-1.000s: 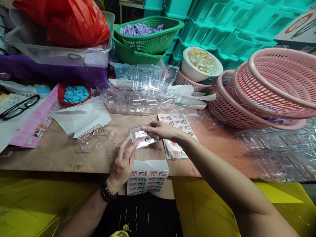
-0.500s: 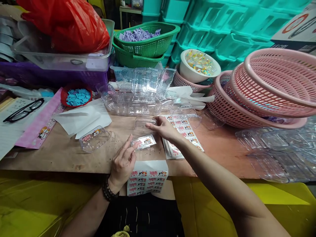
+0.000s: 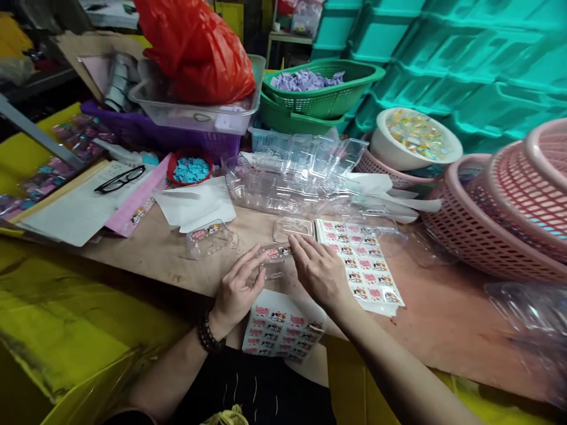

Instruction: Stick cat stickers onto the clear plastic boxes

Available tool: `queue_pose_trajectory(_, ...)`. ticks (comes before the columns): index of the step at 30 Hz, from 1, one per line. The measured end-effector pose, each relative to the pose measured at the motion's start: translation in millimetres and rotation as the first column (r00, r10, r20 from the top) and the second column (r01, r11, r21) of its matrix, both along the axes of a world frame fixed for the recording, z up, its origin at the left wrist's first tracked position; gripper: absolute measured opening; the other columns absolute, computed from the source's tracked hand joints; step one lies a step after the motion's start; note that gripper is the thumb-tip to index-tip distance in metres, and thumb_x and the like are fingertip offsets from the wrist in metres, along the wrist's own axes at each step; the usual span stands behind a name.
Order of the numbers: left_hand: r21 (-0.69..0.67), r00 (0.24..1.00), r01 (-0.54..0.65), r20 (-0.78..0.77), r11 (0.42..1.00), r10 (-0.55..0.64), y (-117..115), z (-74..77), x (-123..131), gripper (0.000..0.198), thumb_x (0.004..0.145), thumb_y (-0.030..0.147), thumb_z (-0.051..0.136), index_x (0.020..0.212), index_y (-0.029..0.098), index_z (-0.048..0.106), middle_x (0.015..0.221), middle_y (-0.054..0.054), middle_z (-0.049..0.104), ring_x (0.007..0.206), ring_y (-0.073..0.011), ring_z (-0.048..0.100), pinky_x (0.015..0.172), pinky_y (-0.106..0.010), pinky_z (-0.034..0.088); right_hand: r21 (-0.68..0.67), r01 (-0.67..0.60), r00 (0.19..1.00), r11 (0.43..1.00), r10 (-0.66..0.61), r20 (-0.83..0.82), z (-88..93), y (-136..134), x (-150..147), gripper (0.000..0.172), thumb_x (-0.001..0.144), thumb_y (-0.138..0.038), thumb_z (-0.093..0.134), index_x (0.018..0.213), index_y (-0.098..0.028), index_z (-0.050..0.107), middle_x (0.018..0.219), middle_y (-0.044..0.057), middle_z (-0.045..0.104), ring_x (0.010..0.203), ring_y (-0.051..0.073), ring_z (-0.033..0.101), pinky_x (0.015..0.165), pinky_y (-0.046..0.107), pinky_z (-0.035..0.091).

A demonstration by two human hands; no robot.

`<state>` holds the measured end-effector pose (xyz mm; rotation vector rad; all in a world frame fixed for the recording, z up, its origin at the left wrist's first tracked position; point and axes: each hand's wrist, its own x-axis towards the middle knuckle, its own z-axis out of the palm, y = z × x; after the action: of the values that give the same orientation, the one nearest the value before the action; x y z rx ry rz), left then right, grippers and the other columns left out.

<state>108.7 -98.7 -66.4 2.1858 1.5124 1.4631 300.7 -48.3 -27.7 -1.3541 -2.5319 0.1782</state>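
Observation:
A small clear plastic box with a pink and cat sticker on its top lies on the table between my hands. My left hand touches its left end, thumb and fingers apart. The fingers of my right hand lie flat at its right end, over part of the sticker. Just behind is another clear piece. A sticker sheet hangs over the table's front edge, below my hands. More sticker sheets lie to the right, and a stickered clear box sits to the left.
Clear plastic boxes are piled behind. Black glasses rest on papers at the left, near a red bowl of blue pieces. Pink baskets stand at the right, green baskets at the back.
The view has turned left. My right hand has moved from the rear clear piece onto the right end of the stickered box. My left hand stays at the left end.

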Motion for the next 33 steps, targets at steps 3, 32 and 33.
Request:
queue_pose_trajectory(3, 0.167, 0.969, -0.247, 0.042, 0.955, 0.243, -11, 4.9, -30, 0.071, 0.084, 0.037, 0.072, 0.144, 0.017, 0.042, 0.140, -0.019, 0.054, 0.131, -0.0328, 0.054, 0.109, -0.052, 0.048, -0.025, -0.089, 0.994, 0.996, 0.090, 0.065, 5.7, 7, -36, 0.054, 0.095, -0.014, 0.029, 0.145, -0.014, 0.047, 0.135, 0.021, 0.061, 0.108, 0.035, 0.065, 0.081, 0.051, 0.055)
queue_pose_trajectory(32, -0.326, 0.965, -0.104, -0.263, 0.940, 0.015, -50, -9.4, -9, 0.030, 0.071, 0.037, 0.084, 0.092, 0.021, 0.070, 0.111, -0.010, 0.066, 0.102, -0.0295, 0.057, 0.088, -0.046, 0.050, -0.596, 0.018, 0.931, 0.803, -0.231, -0.283, 24.7, 20, 40, 0.049, 0.078, -0.038, 0.072, 0.123, -0.020, 0.062, 0.117, 0.013, 0.066, 0.099, 0.026, 0.063, 0.085, 0.042, 0.053)
queue_pose_trajectory(33, -0.333, 0.976, -0.069, -0.217, 0.940, -0.005, -50, -8.4, -10, 0.021, 0.074, 0.034, 0.082, 0.085, 0.021, 0.069, 0.109, -0.009, 0.068, 0.101, -0.0282, 0.058, 0.088, -0.045, 0.050, -0.612, 0.003, 0.931, 0.791, -0.226, -0.287, 29.3, 18, 39, 0.047, 0.080, -0.038, 0.071, 0.122, -0.020, 0.063, 0.117, 0.013, 0.066, 0.099, 0.026, 0.063, 0.086, 0.041, 0.052)
